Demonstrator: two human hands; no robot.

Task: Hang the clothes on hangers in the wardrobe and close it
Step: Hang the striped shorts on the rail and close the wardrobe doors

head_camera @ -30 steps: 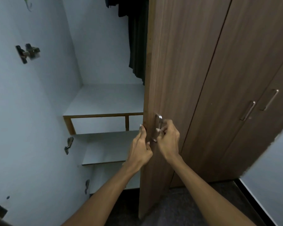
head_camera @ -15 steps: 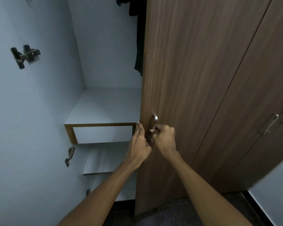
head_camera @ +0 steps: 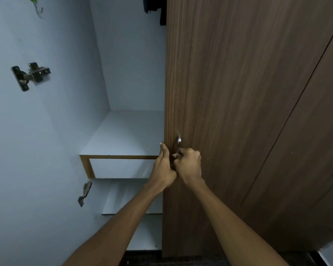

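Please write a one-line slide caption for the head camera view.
Right hand grips the metal handle of the wooden wardrobe door; left hand rests on its edge.

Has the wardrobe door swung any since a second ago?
Yes. The wardrobe door has swung leftward toward closing, covering more of the white shelf and the dark clothes than before.
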